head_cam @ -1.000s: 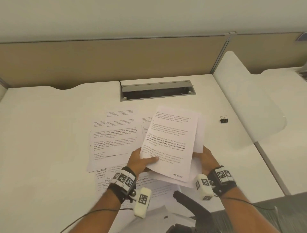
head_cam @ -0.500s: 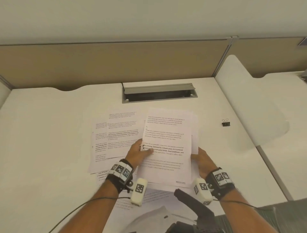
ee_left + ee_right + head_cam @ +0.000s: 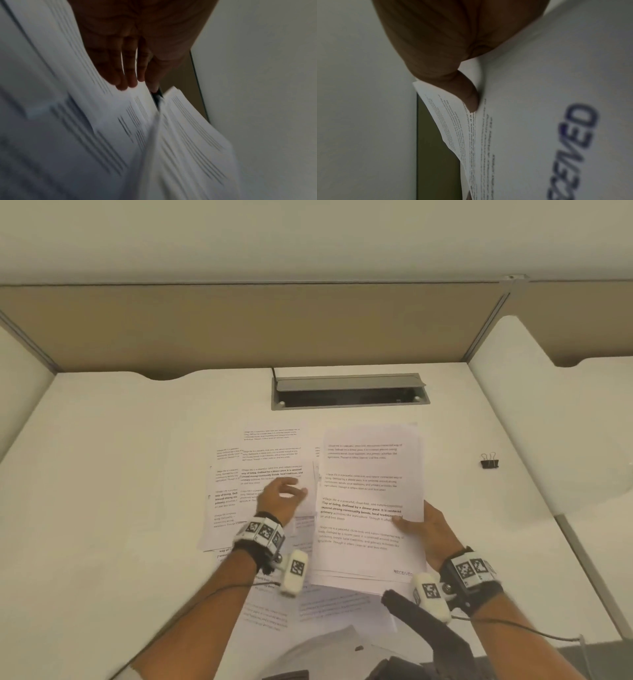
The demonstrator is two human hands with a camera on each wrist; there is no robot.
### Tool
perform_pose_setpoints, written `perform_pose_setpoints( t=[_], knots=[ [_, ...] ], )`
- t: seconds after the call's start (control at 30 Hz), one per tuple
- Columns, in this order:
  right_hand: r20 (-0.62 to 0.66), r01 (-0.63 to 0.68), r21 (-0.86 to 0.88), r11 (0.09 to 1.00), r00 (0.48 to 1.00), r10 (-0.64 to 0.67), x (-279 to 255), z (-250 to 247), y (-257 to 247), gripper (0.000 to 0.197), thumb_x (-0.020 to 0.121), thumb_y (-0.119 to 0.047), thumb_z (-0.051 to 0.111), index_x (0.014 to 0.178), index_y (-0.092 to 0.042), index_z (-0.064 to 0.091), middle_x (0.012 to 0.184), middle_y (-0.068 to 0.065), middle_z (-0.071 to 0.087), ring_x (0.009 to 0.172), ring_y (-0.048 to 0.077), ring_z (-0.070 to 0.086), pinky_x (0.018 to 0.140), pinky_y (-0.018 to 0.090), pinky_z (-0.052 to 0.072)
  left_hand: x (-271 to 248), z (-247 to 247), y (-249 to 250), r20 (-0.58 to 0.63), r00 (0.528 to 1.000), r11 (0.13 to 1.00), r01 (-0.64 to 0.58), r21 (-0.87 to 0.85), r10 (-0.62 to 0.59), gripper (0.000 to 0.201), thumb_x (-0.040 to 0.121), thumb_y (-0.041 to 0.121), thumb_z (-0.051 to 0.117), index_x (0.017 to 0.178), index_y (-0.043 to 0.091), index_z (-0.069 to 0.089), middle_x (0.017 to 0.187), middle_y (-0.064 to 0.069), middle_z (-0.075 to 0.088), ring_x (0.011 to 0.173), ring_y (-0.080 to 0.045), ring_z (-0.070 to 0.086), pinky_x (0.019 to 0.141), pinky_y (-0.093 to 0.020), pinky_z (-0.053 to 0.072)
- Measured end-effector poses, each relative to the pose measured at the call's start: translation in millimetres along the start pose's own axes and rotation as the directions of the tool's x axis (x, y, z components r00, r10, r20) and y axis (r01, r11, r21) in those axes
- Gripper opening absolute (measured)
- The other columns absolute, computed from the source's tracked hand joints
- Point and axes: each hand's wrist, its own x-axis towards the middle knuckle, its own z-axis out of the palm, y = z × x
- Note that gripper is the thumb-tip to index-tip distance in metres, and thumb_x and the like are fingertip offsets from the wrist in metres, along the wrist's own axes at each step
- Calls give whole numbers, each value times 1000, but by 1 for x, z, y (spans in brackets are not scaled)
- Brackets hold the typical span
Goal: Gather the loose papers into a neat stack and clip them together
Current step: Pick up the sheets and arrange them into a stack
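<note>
Task roughly half done; right hand (image 3: 432,530) pinches gathered stack (image 3: 368,508) at its edge; left hand (image 3: 280,498) open, fingers relaxed over loose sheets (image 3: 270,470) on desk (image 3: 120,474); binder clip (image 3: 489,461) unused, well apart.

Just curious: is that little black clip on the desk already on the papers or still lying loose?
Loose. The binder clip sits alone on the desk, apart from the stack held by the right hand.

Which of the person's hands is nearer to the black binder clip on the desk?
Right. The right hand grips the gathered stack, with bare desk between it and the binder clip. The left hand is over the loose sheets, beyond the stack.
</note>
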Motion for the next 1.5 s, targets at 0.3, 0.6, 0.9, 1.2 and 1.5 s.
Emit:
perform_pose_setpoints(
  t=[0.3, 0.6, 0.9, 1.2, 1.5],
  knots=[
    [-30, -24, -15, 1000, 999, 24, 8, -2, 0, 48, 84, 8, 67, 129, -6, 59, 122, 18, 69, 108, 41, 67, 90, 61, 53, 70, -47, -23, -254, 947, 839, 298, 456, -199, 99, 66, 31, 91, 143, 13, 31, 144, -17, 30, 137, -42, 33, 110, -54, 37],
    [-62, -51, -12, 999, 997, 50, 21, -3, 3, 47, 83, 7, 68, 127, -5, 60, 121, 17, 70, 109, 42, 66, 92, 61, 52, 77, -46, -40, -301, 944, 952, 208, 223, -136, 102, 69, 0, 83, 151, 11, 24, 144, -22, 42, 130, -40, 48, 107, -43, 43],
    [-112, -67, -3, 998, 991, 67, 30, -7, 4, 47, 82, 9, 68, 126, -5, 60, 121, 18, 69, 109, 43, 66, 92, 63, 51, 37, -73, 31, 305, 948, 557, 301, -774, -89, 39, 87, 7, 66, 125, 9, 62, 124, -18, 66, 83, -22, 74, 56, -24, 59],
    [-25, -42, 2, 999, 999, 42, 24, 10, -9, 52, 76, 3, 74, 126, -7, 61, 117, 16, 71, 104, 39, 69, 75, 45, 60, -21, -14, 41, 464, 886, 809, 268, -523, 6, 61, 77, -3, 77, 133, 10, 55, 127, -15, 68, 110, -35, 69, 88, -50, 59],
    [30, -25, 52, 998, 999, 24, 19, 6, -10, 55, 80, 11, 64, 131, -10, 59, 124, 21, 67, 112, 45, 64, 93, 63, 51, -35, 13, 6, 129, 989, 991, -91, 97, 79, 95, 56, 40, 95, 136, 26, 46, 127, 6, 55, 114, -18, 56, 98, -41, 52]
  ],
)
